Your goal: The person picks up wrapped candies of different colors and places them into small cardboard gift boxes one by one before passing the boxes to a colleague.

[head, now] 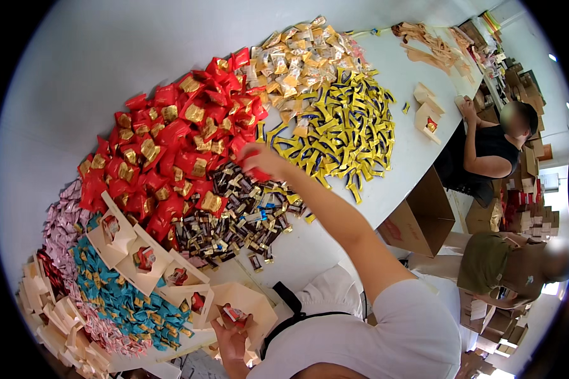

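My left hand point(231, 342) holds a pale wooden box point(258, 303) with flared sides; a red-and-white wrapped packet point(236, 314) lies inside it. My right hand point(264, 162) reaches across the table with its fingers curled around a red packet point(260, 175). It is at the edge of a heap of red and gold packets point(170, 137), above small dark-brown and gold wrapped sweets point(232, 215). Yellow and blue twist-wrapped sweets point(346, 128) lie beside my right forearm. Several more wooden boxes point(144, 265), with packets inside, stand in a row beside the held box.
Cream-coloured packets point(298, 57), teal sweets point(123, 289) and pink sweets point(66, 227) are heaped on the white table point(308, 246). Wooden boxes point(61, 327) are stacked at the far left end. A cardboard carton point(422, 213) stands by the table edge. Two people point(490, 151) are nearby.
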Action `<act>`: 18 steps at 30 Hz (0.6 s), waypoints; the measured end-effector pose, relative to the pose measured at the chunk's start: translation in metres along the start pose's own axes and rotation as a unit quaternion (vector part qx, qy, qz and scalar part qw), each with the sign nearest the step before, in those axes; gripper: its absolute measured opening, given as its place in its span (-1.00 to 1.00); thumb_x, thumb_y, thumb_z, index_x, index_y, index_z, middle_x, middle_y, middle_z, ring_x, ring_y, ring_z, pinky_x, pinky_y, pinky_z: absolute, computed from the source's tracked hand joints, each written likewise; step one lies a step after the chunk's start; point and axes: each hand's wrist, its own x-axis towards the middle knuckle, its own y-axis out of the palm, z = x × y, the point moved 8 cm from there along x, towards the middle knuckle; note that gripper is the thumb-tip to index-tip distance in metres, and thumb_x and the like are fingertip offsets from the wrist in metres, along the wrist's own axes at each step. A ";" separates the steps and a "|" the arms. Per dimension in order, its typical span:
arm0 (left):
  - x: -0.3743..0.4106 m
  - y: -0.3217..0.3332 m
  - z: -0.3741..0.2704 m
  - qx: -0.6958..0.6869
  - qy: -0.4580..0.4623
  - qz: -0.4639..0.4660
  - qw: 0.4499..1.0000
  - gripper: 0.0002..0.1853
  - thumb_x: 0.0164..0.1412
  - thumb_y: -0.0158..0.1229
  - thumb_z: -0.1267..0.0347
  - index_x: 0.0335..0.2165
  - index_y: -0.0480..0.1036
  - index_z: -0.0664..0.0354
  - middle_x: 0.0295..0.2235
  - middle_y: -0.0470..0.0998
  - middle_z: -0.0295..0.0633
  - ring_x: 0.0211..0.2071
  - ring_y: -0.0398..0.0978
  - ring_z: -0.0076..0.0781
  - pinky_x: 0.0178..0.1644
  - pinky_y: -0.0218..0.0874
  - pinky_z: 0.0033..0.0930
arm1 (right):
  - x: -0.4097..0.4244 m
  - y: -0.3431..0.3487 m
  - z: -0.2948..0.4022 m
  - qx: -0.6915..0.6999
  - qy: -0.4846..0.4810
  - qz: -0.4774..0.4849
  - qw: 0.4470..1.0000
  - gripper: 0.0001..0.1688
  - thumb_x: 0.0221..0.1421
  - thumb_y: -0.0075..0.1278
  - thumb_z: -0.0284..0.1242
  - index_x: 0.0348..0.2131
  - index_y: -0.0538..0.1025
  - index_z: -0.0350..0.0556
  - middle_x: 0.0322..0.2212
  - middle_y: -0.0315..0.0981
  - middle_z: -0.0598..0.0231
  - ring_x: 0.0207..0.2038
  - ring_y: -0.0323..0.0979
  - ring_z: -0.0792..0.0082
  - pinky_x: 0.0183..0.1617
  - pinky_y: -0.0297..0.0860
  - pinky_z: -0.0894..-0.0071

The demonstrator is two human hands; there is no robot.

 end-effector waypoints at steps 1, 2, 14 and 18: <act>0.003 0.004 0.001 0.002 -0.004 0.001 1.000 -0.09 -0.13 0.09 0.45 0.18 -0.14 -0.22 0.07 0.20 -0.22 -0.09 0.39 -0.10 -0.25 0.37 -0.07 | -0.011 -0.042 0.006 0.091 0.002 -0.076 0.993 -0.71 -0.29 0.07 -0.69 -0.43 0.40 -0.16 -0.54 0.34 0.28 -0.52 0.44 0.40 -0.49 0.40 0.51; 0.005 0.008 0.003 0.004 -0.008 0.001 1.000 -0.09 -0.13 0.09 0.46 0.17 -0.14 -0.22 0.06 0.21 -0.22 -0.09 0.39 -0.10 -0.25 0.37 -0.06 | -0.024 -0.089 0.018 0.085 -0.027 -0.167 0.982 -0.73 -0.28 0.06 -0.69 -0.47 0.36 -0.12 -0.61 0.29 0.32 -0.59 0.44 0.38 -0.59 0.39 0.46; 0.025 0.075 0.035 -0.003 -0.039 -0.019 0.999 -0.04 -0.21 0.12 0.48 0.16 -0.14 -0.23 0.06 0.22 -0.21 -0.08 0.38 0.00 -0.24 0.40 0.00 | -0.012 -0.225 0.073 -0.687 -0.009 -0.282 0.669 -0.58 -0.18 0.09 -0.46 -0.24 0.34 -0.16 -0.40 0.39 0.06 -0.27 0.42 0.10 -0.30 0.40 0.15; 0.028 0.093 0.045 -0.021 -0.033 -0.045 0.998 -0.03 -0.20 0.12 0.48 0.17 -0.15 -0.26 0.09 0.18 -0.26 -0.10 0.39 -0.05 -0.22 0.38 0.00 | 0.007 -0.218 0.071 -0.734 0.090 -0.170 0.652 -0.46 -0.14 0.09 -0.46 -0.12 0.26 -0.09 -0.37 0.38 0.04 -0.28 0.43 0.07 -0.36 0.43 0.14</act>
